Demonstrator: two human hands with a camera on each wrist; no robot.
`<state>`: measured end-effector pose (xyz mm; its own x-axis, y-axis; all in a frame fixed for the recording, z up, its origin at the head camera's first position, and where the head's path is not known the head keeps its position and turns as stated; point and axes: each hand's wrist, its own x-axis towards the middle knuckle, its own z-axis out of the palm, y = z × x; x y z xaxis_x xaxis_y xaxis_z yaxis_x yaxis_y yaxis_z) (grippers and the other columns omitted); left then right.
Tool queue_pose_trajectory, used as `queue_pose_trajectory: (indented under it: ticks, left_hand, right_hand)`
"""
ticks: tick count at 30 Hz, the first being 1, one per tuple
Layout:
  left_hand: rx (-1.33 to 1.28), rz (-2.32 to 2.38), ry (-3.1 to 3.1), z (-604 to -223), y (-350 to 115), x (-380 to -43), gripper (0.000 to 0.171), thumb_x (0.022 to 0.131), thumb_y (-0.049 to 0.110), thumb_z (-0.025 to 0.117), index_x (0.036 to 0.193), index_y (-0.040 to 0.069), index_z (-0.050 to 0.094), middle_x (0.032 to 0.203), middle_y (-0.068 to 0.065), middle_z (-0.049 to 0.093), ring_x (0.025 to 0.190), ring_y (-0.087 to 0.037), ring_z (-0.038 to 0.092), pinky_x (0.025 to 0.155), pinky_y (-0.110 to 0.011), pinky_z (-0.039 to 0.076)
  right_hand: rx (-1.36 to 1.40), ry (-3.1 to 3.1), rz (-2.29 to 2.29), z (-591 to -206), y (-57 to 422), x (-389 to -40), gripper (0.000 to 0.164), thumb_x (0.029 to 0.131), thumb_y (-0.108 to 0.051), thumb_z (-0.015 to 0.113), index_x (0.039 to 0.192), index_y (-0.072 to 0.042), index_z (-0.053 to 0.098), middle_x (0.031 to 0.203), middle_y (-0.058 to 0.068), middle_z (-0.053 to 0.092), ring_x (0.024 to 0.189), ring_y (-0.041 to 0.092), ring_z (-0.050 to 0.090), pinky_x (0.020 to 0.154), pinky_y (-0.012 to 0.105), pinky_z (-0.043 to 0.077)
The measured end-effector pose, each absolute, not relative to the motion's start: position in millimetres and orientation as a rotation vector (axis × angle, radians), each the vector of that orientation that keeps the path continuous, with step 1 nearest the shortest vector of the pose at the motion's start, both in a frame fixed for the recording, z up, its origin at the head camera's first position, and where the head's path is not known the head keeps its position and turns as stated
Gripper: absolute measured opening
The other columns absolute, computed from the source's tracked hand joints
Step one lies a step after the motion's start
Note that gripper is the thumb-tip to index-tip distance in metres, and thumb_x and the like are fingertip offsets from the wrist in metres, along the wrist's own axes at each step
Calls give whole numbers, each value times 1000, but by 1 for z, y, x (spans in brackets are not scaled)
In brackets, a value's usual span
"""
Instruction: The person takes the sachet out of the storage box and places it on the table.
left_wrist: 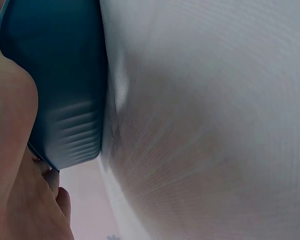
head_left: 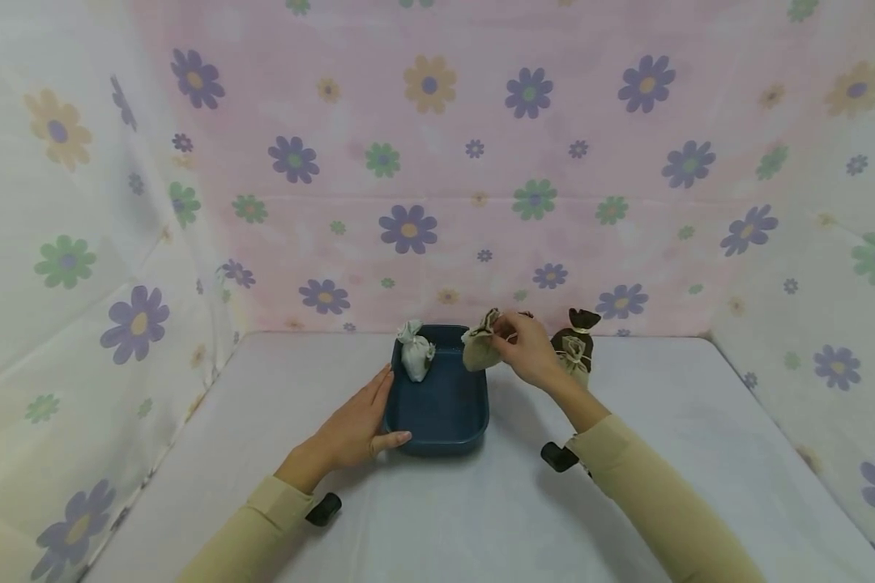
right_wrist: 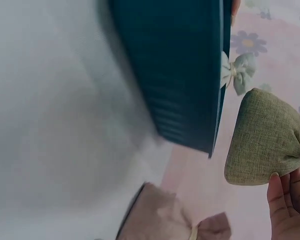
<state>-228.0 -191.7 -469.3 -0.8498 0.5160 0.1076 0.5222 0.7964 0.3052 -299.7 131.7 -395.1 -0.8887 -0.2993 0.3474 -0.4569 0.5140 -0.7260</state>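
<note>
A dark blue rectangular tray (head_left: 437,413) stands on the table, with a small white drawstring pouch (head_left: 416,362) inside at its far left corner. My left hand (head_left: 350,427) rests along the tray's left side, fingers extended and thumb across the near left corner; the left wrist view has the tray's ribbed outer wall (left_wrist: 65,90) beside it. Over the tray's right rim hangs a beige cloth pouch (head_left: 479,353), its gathered neck pinched by my right hand (head_left: 531,350). In the right wrist view this pouch's full body (right_wrist: 264,140) hangs clear of the tray wall.
Right of the tray, behind my right wrist, stand a dark brown pouch (head_left: 586,321) and a beige pouch (head_left: 574,354) in front of it. A brownish pouch (right_wrist: 157,215) shows low in the right wrist view. Flowered cloth walls (head_left: 467,178) enclose the white table (head_left: 277,380).
</note>
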Motion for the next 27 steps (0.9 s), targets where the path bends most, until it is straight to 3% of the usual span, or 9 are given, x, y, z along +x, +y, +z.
queue_pose_trajectory:
  ticks: [12,18,27]
  left_hand:
    - [-842,-509,-2965,-470,-191,-228,106,97,62,59,162,-6,9,170,-21,6,154,-39,22,120,-53,29]
    - [-838,-530,-2968,-470,-192,-227,106,97,61,60,162,-6,9,170,-21,6,154,-39,22,120,-54,29]
    - [-837,-521,-2978,-471,-193,-229,108,97,65,57,163,-4,7,171,-18,3,155,-36,20,121,-53,28]
  right_hand:
    - [469,-2567,1280,-419,167,-296,6,97,-3,65,102,1,67,97,15,67,90,27,62,80,41,53]
    - [374,-2630,1203,-435,169,-301,11,97,-5,66,104,3,68,94,15,68,86,26,62,73,35,50]
    - [346,-2605,1159,-446,169,-304,10,93,-3,69,99,5,70,90,15,69,82,26,63,73,37,50]
